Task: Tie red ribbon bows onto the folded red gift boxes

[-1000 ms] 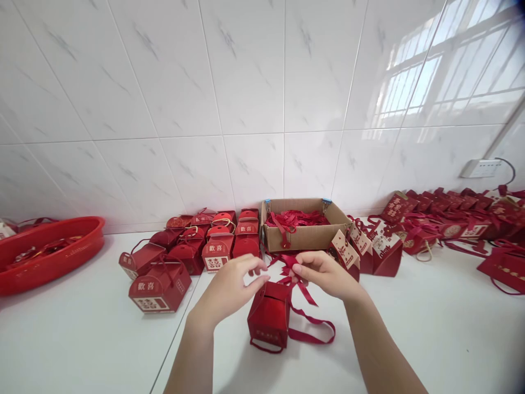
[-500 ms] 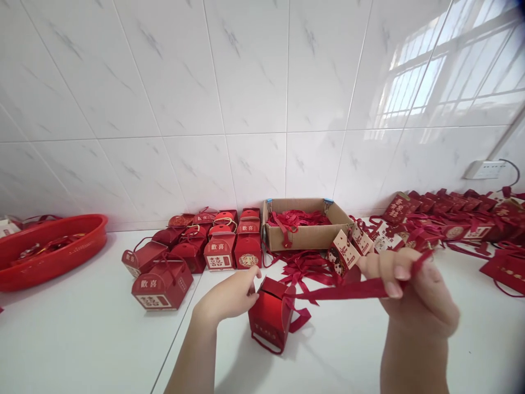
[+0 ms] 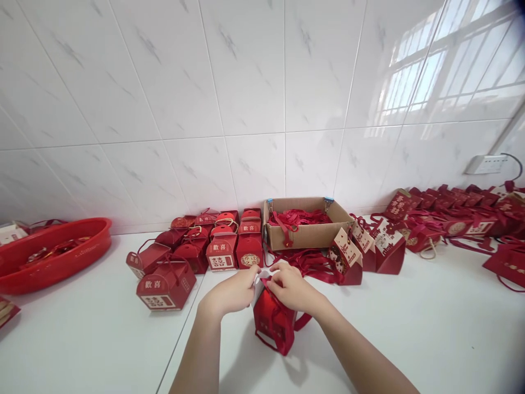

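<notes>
Red box (image 3: 268,323) on the white table (image 3: 443,323), in front of the cardboard carton (image 3: 303,239), with top flap (image 3: 258,293) pinched in the left hand (image 3: 232,293) and ribbon (image 3: 302,322) clamped in the right hand (image 3: 297,290). Best to hold the flap steady and the ribbon untwisted, without crushing the box.

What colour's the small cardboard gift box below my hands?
The small cardboard gift box is red, best in head view.

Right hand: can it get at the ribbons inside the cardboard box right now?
Likely yes: the cardboard box is open-topped, with only loose ribbons showing in between. The right hand is at the top of the red gift box, though.
</notes>
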### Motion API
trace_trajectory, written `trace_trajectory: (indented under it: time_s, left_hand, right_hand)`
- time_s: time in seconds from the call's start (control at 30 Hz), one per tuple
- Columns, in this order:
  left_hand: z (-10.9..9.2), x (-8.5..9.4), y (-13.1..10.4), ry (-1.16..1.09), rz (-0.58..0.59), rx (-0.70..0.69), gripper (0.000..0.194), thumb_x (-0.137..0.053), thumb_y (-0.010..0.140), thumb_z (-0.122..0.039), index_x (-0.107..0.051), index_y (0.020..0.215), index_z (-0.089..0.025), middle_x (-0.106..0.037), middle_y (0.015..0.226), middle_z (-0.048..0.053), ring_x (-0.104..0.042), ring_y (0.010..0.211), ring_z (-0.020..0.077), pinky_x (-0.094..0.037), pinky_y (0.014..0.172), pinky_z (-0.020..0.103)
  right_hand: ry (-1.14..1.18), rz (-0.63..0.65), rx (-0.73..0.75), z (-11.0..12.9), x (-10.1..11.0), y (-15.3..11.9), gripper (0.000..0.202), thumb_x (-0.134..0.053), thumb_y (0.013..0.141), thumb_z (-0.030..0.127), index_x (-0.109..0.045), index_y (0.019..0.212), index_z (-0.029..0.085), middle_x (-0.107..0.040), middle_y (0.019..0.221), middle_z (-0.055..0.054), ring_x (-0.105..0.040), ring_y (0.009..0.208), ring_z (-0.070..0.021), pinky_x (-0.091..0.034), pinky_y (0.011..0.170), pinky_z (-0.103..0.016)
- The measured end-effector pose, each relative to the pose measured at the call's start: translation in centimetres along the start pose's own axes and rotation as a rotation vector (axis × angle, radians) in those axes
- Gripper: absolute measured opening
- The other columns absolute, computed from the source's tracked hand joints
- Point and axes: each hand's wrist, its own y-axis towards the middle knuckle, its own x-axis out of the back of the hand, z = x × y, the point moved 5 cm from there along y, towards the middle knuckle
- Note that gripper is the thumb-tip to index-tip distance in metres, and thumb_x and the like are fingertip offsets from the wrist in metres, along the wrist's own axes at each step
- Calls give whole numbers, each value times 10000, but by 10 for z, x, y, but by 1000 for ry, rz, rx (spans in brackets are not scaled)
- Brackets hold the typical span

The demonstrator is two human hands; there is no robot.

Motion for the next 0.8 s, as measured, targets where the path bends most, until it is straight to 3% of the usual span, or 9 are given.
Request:
trace_trajectory:
  time_s: [0.23, 0.4, 0.5, 0.63, 0.7, 0.77, 0.8]
  left_hand:
    - [-5, -1, 0, -11, 12, -45, 152, -396, 817, -206, -484, 939, -219, -596, 681, 5, -549, 608, 170, -329, 499, 245]
    - [-3, -3, -1, -48, 36, -72, 215, -348, 883, -315, -493, 1010, -220, -622, 700, 8, -576, 632, 175, -374, 539, 256]
    - [-3, -2, 1, -42, 5, -93, 224, -309, 887, -278, -514, 950, -215, -611, 660, 1, -564, 592, 163, -373, 528, 251]
    - [-5, 2, 4, 3, -62, -109, 148, -385, 818, -200, -493, 716, -208, -589, 628, -1, -528, 555, 151, -344, 502, 245]
    - [-3, 8, 4, 5, -99, -109, 150, -394, 818, -196, -477, 694, -209, -598, 655, 1, -544, 585, 153, -355, 515, 243]
    - [1, 21, 0, -32, -230, -95, 167, -386, 852, -233, -486, 720, -215, -608, 670, -1, -560, 599, 155, -377, 528, 242]
    - [4, 30, -3, -86, -357, -91, 171, -391, 869, -264, -495, 742, -218, -611, 667, -3, -568, 599, 154, -391, 533, 242]
  right_hand:
    - [-6, 27, 25, 2, -6, 3, 348, -460, 886, 260, -556, 563, 174, -617, 1166, -81, -470, 1223, -221, -265, 1011, -411]
    - [6, 36, 42, 6, -8, 2, 307, -451, 876, 209, -555, 589, 182, -663, 1087, -68, -472, 1229, -205, -241, 1017, -435]
    - [8, 36, 50, 7, -9, 1, 294, -449, 889, 231, -582, 631, 185, -661, 1113, -75, -480, 1223, -205, -240, 1018, -443]
    - [5, 45, 63, 9, -6, 0, 265, -458, 893, 252, -628, 696, 199, -659, 1114, -75, -467, 1240, -214, -243, 1027, -450]
    - [0, 42, 55, 9, 1, -3, 257, -479, 890, 298, -655, 725, 207, -644, 1142, -83, -441, 1265, -238, -251, 1030, -460]
    - [2, -9, 35, 8, 17, -8, 234, -501, 881, 344, -680, 797, 218, -593, 1232, -89, -424, 1279, -256, -281, 1025, -449]
    - [5, -47, 25, 8, 27, -11, 223, -508, 876, 352, -683, 833, 221, -569, 1263, -87, -441, 1262, -255, -313, 1011, -427]
